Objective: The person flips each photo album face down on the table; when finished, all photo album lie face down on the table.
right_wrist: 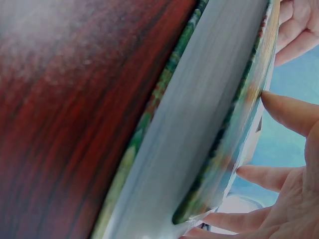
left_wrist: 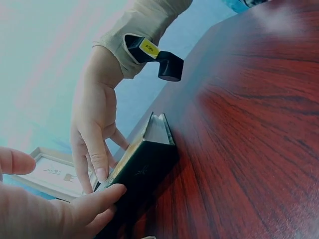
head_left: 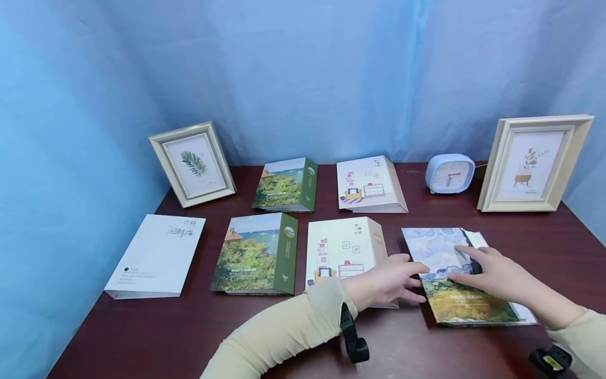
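A photo album [head_left: 466, 308] with a painted cover of swirling sky and golden field lies at the right front of the table. A pale strip shows along its right side. My left hand [head_left: 389, 279] is at its left edge, fingertips by the dark spine [left_wrist: 144, 172] in the left wrist view. Over the cover is my right hand [head_left: 504, 276], fingers spread and fingertips touching it. The right wrist view shows the white page block [right_wrist: 199, 99] between the covers. Partly behind my left arm lies a white album [head_left: 347, 242] with a furniture drawing.
Left of these are a seaside-painting album [head_left: 251, 252] and a white album [head_left: 156, 252]. Behind lie a second seaside album [head_left: 281, 184] and another furniture-drawing album [head_left: 364, 184]. A leaf picture frame [head_left: 194, 163], blue clock [head_left: 450, 173] and plant picture frame [head_left: 535, 166] stand at the back.
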A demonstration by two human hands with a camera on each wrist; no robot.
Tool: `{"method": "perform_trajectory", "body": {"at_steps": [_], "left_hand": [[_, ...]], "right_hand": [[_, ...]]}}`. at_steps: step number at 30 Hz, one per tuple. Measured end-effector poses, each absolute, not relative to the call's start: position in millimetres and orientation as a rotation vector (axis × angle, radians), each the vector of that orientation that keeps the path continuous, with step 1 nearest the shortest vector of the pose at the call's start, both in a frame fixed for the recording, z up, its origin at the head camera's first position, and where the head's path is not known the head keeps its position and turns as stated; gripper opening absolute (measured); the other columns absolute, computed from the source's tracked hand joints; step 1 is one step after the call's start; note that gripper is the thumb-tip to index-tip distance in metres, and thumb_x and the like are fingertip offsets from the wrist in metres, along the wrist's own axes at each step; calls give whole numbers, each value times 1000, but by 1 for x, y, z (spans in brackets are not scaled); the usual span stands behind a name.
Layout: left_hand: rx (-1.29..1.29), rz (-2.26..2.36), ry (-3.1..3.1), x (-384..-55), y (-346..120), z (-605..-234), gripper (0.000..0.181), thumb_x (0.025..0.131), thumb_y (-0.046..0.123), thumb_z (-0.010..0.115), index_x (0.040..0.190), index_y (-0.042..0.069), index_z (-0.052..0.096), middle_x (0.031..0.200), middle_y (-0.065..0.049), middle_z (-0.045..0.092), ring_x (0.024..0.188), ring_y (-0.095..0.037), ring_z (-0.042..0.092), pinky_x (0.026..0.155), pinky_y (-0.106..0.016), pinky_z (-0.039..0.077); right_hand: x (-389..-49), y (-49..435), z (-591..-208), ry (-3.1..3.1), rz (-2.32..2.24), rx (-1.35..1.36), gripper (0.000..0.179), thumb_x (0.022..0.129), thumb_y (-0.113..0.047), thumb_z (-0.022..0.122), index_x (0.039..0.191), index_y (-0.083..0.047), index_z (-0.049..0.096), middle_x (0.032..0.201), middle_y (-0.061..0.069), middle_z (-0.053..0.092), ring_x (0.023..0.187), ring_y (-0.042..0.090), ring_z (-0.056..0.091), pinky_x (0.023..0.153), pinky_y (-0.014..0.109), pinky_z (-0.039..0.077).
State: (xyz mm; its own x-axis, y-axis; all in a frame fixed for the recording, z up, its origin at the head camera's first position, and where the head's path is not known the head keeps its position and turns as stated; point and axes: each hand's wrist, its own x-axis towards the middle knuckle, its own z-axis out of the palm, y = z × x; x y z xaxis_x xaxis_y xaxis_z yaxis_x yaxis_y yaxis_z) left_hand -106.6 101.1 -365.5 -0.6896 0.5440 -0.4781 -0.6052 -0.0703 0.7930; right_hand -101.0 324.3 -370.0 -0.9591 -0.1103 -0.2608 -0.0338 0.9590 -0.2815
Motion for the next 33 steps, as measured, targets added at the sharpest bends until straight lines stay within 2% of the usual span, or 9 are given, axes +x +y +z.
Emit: {"method": "perform_trajectory", "body": {"at_steps": [5, 8, 11, 18, 24, 33], "left_hand": [[-62, 1858, 1389, -106, 101, -369, 64, 90, 6, 54, 144, -8, 22, 143, -23, 33, 132, -48, 33, 93, -53, 48], [-87, 1874, 1370, -104, 102, -366, 55, 91, 4, 52, 139, -7, 28, 141, -22, 35, 132, -50, 30, 96, -57, 44], [-115, 1890, 1363, -104, 102, -364, 52, 90, 2, 52, 137, -5, 30, 136, -20, 39, 130, -48, 34, 96, -59, 43], [-100, 1899, 1382, -104, 97, -363, 60, 89, 0, 52, 144, 0, 28, 128, -19, 48, 124, -41, 44, 95, -57, 44], [-42, 1900, 1341, -104, 94, -364, 61, 88, -1, 52, 144, 9, 30, 109, -12, 55, 117, -38, 51, 96, -60, 41], [56, 1871, 1249, -104, 89, -362, 75, 90, 1, 50, 150, 31, 16, 126, -26, 46, 119, -51, 45, 99, -66, 34]], "right_hand": [[-102, 322, -371, 2847, -410, -101, 88, 79, -57, 67, 133, 9, 44, 122, 46, 38, 107, 60, 43, 77, 65, 42], [-102, 321, -370, 2851, -425, -117, 87, 78, -56, 68, 132, 9, 45, 122, 46, 39, 107, 60, 43, 76, 65, 42], [-103, 320, -368, 2843, -435, -125, 87, 78, -56, 68, 132, 9, 46, 123, 47, 38, 108, 60, 42, 76, 64, 42], [-104, 317, -364, 2844, -445, -112, 86, 80, -57, 66, 133, 9, 45, 125, 47, 39, 111, 61, 40, 78, 65, 41], [-106, 317, -364, 2843, -472, -138, 83, 83, -53, 65, 133, 9, 45, 126, 45, 42, 111, 59, 44, 77, 63, 43], [-109, 317, -361, 2799, -568, -80, 83, 88, -56, 57, 139, 7, 38, 133, 44, 36, 114, 58, 43, 79, 63, 43]]}}
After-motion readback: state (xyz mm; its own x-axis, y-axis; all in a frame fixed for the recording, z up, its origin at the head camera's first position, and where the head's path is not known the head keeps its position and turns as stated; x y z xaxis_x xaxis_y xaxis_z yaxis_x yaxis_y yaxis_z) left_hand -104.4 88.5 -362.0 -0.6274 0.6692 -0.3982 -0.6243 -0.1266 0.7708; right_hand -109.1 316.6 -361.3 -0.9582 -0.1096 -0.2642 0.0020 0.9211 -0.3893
